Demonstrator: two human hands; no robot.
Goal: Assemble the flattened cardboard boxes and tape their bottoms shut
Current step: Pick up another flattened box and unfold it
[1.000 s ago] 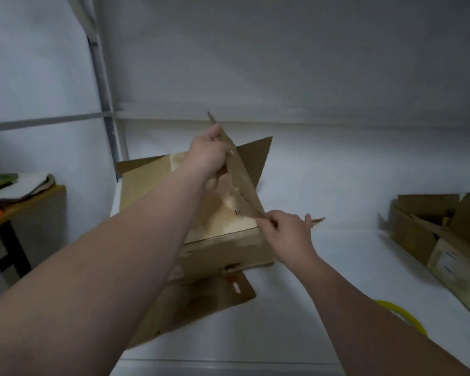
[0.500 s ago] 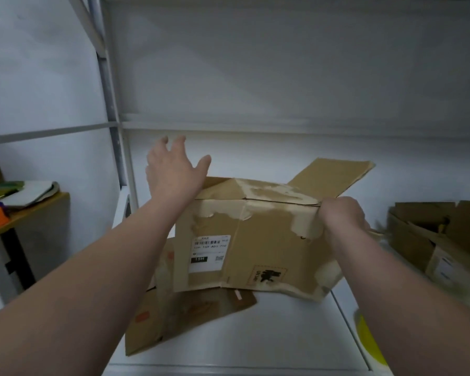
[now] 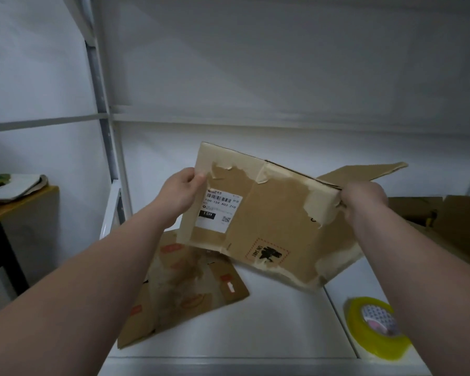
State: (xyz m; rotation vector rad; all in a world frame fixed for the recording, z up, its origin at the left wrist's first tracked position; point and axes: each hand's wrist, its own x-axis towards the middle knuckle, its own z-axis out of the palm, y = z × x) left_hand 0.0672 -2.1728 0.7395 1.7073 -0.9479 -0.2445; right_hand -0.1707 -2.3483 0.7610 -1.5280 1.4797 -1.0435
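A worn brown cardboard box (image 3: 266, 221) with a white shipping label and torn tape patches is held tilted above the white shelf. My left hand (image 3: 181, 192) grips its left edge, thumb over the front. My right hand (image 3: 362, 200) grips its upper right corner. One flap sticks out to the right behind that hand. Under the box lies a flattened cardboard box (image 3: 190, 283) with red markings. A roll of yellowish clear tape (image 3: 375, 329) lies at the lower right on the shelf.
The white shelf (image 3: 269, 329) has a metal upright (image 3: 103, 104) at its left. More brown cardboard boxes (image 3: 445, 226) stand at the right. A wooden table (image 3: 17, 202) with papers and an orange object stands at the far left.
The box has been lifted and turned so its labelled face tilts toward me. My left hand, open above it before, now grips its left edge. The tape roll has come into view.
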